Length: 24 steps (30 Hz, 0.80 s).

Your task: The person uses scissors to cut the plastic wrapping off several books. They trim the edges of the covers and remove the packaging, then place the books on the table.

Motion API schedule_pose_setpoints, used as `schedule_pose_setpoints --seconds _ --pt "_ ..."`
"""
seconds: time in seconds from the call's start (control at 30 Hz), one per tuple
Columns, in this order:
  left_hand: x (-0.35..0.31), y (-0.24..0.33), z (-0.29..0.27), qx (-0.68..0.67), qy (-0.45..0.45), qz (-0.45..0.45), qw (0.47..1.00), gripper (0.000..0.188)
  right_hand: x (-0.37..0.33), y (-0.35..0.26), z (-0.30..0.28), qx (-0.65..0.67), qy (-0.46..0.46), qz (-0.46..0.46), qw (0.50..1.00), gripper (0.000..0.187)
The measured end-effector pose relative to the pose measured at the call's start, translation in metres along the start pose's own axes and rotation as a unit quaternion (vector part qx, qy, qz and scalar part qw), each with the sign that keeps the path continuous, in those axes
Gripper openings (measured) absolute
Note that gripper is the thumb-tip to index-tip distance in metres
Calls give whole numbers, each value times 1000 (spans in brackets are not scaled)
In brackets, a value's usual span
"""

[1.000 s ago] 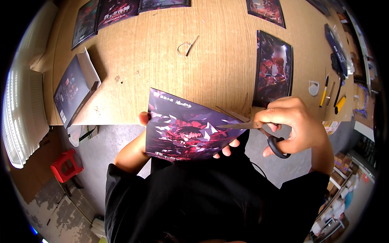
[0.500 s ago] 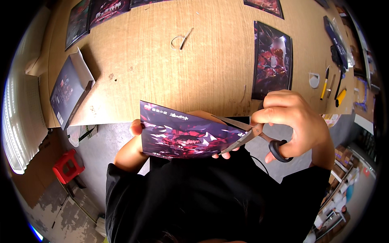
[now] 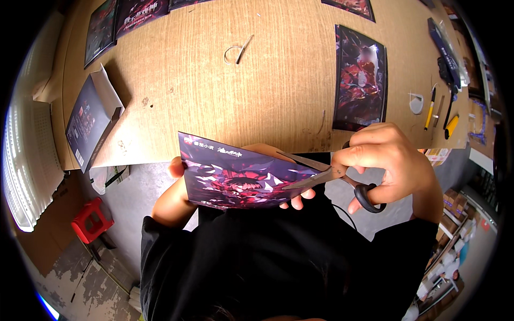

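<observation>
Bare wooden table (image 3: 198, 88) stretches ahead of the worker, a wide passage broken midway by a thin looped strip (image 3: 238, 52). An open carton (image 3: 88, 120) bounds it on the left, a flat dark packet (image 3: 360, 77) on the right. At the near edge, a tilted printed sleeve (image 3: 230, 179) and the parted scissors (image 3: 338, 172) in the right hand (image 3: 385, 160) block the way; a yellow-handled tool (image 3: 430, 113) lies farther right.
</observation>
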<state>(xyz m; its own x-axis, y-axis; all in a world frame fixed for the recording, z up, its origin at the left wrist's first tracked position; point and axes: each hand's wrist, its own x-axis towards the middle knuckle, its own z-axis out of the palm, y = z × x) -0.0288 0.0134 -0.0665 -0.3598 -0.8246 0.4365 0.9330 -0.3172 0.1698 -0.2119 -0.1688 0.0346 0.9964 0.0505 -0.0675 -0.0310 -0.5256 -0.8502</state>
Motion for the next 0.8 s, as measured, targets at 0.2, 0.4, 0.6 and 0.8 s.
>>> schedule_pose_setpoints --seconds 0.2,0.4,0.6,0.8 --pt "-4 -1 -11 11 -36 5 999 129 0 -1 1 -8 1 8 1000 40" --pt "-3 0 -17 27 -63 7 998 129 -2 0 2 -20 -1 26 999 37" --pt "-1 -23 -29 -59 -116 107 986 131 -1 -2 1 -28 -6 33 999 39" --pt "-4 0 -14 -20 -36 6 999 132 -1 -2 2 -26 9 20 999 43"
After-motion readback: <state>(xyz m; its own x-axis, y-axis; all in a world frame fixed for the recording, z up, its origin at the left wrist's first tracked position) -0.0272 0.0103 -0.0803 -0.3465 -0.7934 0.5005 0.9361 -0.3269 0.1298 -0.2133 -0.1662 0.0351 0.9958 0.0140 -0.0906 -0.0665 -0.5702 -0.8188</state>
